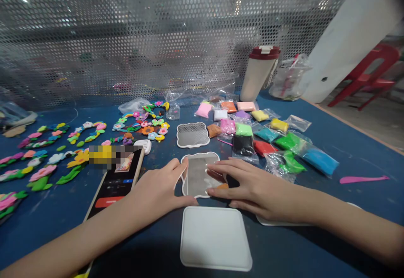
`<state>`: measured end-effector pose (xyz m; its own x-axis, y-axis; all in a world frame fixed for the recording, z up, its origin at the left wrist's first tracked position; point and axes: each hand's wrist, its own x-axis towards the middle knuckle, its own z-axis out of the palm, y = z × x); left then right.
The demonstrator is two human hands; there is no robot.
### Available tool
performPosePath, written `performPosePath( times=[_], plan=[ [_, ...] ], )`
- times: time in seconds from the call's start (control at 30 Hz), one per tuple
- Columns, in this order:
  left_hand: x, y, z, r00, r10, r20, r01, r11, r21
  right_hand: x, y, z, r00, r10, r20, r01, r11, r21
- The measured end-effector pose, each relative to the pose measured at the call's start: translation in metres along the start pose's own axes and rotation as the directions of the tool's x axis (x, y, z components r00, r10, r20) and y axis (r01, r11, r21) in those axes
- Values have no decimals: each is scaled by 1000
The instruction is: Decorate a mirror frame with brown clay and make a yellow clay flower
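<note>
A small wavy-edged mirror with a white frame lies flat on the blue table between my hands. My left hand grips its left side, the index finger at the upper edge and the thumb at the lower corner. Fingers apart, my right hand reaches over the mirror's right side, fingertips at the glass. Under those fingers shows an orange-brown patch; whether it is clay or a reflection I cannot tell. Just beyond lies a second wavy mirror. Nearer me is a white rounded-square board.
Several bags of coloured clay, among them a black one and a blue one, spread at the right. A pink tool lies farther right. Behind stands a tumbler. On the left are a phone and several clay-flower frames.
</note>
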<state>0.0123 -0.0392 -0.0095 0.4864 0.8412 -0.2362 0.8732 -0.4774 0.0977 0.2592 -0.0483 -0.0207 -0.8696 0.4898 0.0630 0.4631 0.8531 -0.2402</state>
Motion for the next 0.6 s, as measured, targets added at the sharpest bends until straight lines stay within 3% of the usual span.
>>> performPosePath(
  times=[0.47,0.6],
  plan=[
    [-1,-2,2,999,30,-18,-29,999,18,8,0,-1,998,-45,-35,45,999,22],
    [-2,-3,3,999,40,-19,-39,998,49,-1,7,-8,993,49,-107,-34,990,137]
  ],
)
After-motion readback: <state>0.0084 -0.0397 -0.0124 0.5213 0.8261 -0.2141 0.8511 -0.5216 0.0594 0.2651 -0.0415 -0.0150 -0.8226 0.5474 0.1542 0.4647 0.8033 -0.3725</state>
